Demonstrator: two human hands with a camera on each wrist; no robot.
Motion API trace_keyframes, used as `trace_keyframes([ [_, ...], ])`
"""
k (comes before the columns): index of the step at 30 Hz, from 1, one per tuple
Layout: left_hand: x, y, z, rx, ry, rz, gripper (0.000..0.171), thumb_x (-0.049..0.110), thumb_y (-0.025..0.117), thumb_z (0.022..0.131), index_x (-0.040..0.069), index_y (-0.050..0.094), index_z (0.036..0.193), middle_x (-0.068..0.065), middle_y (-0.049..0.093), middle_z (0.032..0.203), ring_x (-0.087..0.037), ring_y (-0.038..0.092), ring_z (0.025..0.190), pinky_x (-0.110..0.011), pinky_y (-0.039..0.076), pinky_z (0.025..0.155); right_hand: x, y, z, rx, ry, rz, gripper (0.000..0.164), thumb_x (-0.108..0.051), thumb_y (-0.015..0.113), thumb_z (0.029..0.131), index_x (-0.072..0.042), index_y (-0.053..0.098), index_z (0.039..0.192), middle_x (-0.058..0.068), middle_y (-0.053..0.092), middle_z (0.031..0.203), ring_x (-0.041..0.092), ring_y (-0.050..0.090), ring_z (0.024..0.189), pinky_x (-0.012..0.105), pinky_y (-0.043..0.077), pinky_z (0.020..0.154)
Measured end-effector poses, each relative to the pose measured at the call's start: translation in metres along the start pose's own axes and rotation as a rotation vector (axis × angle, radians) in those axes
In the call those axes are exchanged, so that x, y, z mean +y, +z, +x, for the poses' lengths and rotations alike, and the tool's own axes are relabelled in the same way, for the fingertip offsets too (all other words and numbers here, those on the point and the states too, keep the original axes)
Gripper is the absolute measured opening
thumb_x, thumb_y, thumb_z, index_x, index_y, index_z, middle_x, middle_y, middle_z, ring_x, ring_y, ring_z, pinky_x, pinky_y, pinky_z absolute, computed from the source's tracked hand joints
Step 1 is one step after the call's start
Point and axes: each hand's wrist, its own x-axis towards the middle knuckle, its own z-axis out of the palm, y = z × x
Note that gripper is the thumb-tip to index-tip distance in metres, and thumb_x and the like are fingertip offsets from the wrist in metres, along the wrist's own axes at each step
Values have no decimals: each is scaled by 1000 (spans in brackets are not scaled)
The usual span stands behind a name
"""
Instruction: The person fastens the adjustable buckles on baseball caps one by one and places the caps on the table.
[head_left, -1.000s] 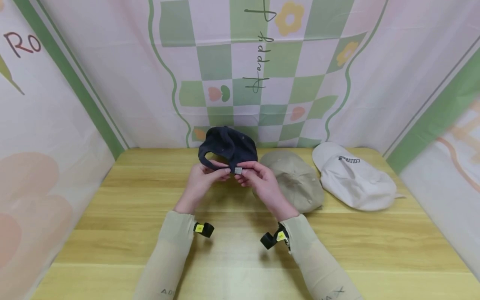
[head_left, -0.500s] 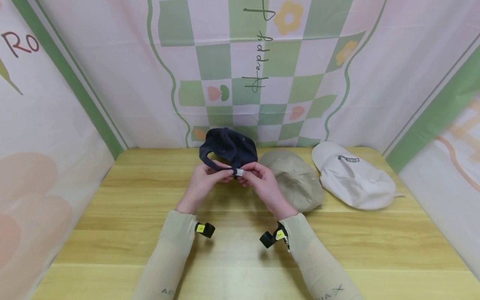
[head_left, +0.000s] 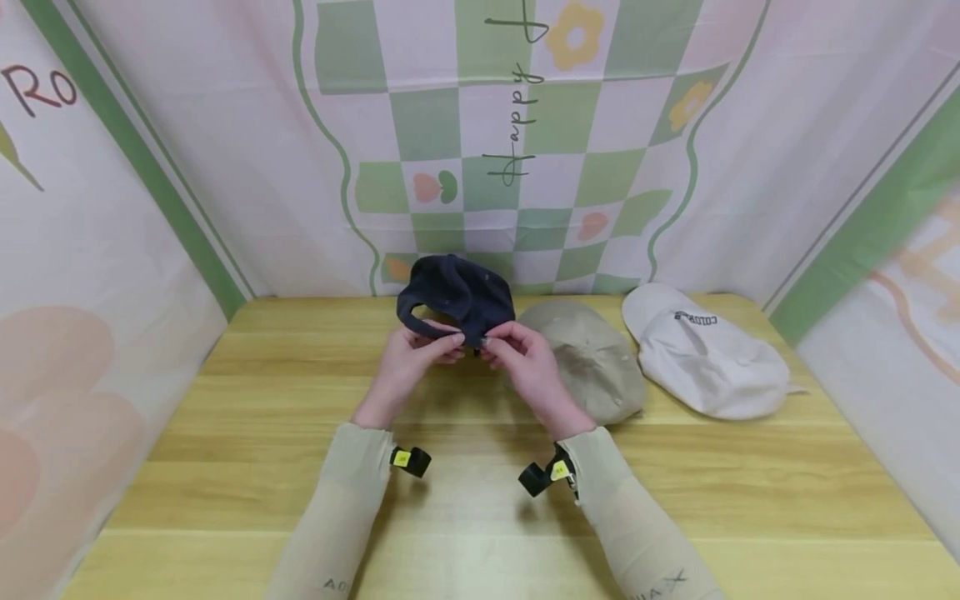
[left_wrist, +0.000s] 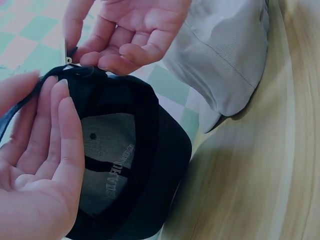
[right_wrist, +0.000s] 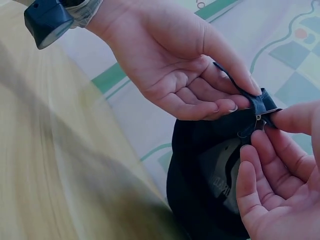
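Observation:
A navy baseball cap (head_left: 468, 287) hangs above the far part of the table, its back opening turned toward me. My left hand (head_left: 401, 362) pinches the cap's adjustment strap (right_wrist: 255, 100) between thumb and fingers. Opposite it, my right hand (head_left: 531, 367) pinches the small metal buckle (right_wrist: 270, 111) at the strap's end. Both hands' fingertips are close together, and the strap passes through the buckle between them. Inside the cap, a grey lining with stitched letters (left_wrist: 117, 172) shows in the left wrist view. The buckle is mostly hidden by fingers in the head view.
A khaki cap (head_left: 588, 358) lies on the wooden table (head_left: 465, 517) just right of my right hand. Farther right is an off-white cap (head_left: 712, 358) with dark lettering. A patterned curtain (head_left: 487, 125) stands behind the table's back edge.
The buckle, turned flat and bright half a second ago, is now tilted and mostly covered by fingers. Both hands stay on the cap in nearly the same place.

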Motion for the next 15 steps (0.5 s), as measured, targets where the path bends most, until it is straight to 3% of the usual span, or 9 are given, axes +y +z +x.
trace_keyframes([
  [6, 3, 3, 3, 57, 27, -105, 37, 28, 57, 107, -6, 71, 109, -12, 74, 87, -20, 71, 77, -34, 60, 77, -5, -3, 1, 39, -33, -4, 6, 2, 59, 98, 7, 63, 97, 12, 65, 87, 29, 62, 81, 28, 54, 71],
  [10, 5, 6, 4, 76, 55, -89, 42, 28, 53, 109, -10, 70, 112, -11, 74, 86, -20, 71, 77, -34, 60, 77, -7, -4, 2, 63, -52, 0, 6, 2, 58, 99, 5, 61, 95, 13, 62, 89, 32, 59, 80, 26, 53, 69],
  [15, 5, 9, 3, 119, 56, -63, 43, 26, 53, 109, -13, 70, 107, -10, 73, 82, -19, 71, 75, -33, 60, 77, -11, -3, 4, 64, -85, 33, 7, 6, 55, 96, 3, 58, 90, 12, 59, 95, 26, 56, 78, 25, 50, 65],
])
